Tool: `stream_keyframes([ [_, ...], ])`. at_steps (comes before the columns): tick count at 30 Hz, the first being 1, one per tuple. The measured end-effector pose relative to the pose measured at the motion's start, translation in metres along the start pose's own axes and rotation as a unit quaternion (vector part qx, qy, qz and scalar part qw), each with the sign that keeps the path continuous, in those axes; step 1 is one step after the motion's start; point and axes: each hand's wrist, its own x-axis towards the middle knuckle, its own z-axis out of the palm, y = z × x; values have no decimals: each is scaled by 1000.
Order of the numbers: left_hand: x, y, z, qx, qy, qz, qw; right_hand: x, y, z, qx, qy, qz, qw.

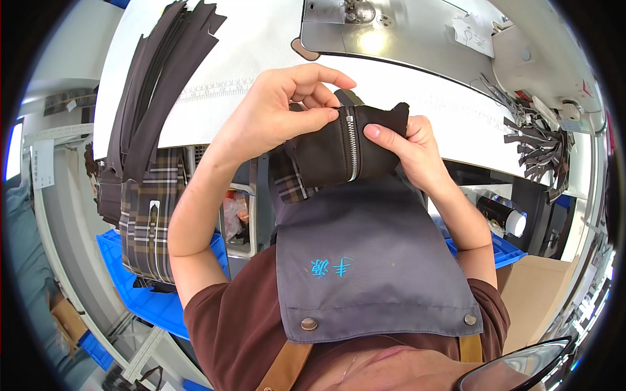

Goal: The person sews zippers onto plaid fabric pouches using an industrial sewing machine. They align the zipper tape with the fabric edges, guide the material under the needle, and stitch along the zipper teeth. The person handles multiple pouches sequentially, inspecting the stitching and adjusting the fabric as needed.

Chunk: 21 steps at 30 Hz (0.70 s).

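Note:
A dark brown fabric piece with a metal zipper (353,148) is held up between my hands, over the near edge of the white table. Plaid cloth (291,176) shows at its lower left. My left hand (293,107) pinches its upper edge beside the zipper's top, thumb in front, with the index finger raised and bent over. On the other side, my right hand (411,146) grips the right part, thumb on the front face and fingers behind it. The zipper runs nearly upright between the two thumbs.
Long dark fabric strips (153,85) lie at the table's left, above hanging plaid pieces (153,225) and a blue crate (140,303). A sewing machine's metal plate (398,29) is at the far side. Several zippers (541,146) lie bunched on the right, above a white-capped bottle (515,223).

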Motion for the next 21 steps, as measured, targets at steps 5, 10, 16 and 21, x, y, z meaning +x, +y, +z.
stream_keyframes([
  [5, 4, 3, -2, 13, -28, 10, 999, 0, -1, 0, 2, -3, 3, 1000],
  [10, 7, 3, 0, 21, -16, 12, 1000, 0, -1, 0, -12, -5, 7, 1000],
  [16, 9, 3, 0, 7, -21, 7, 1000, 1, -2, 0, -1, -7, 3, 1000],
  [21, 9, 4, -1, 9, -22, 6, 1000, 1, -4, -1, -8, -16, 13, 1000],
])
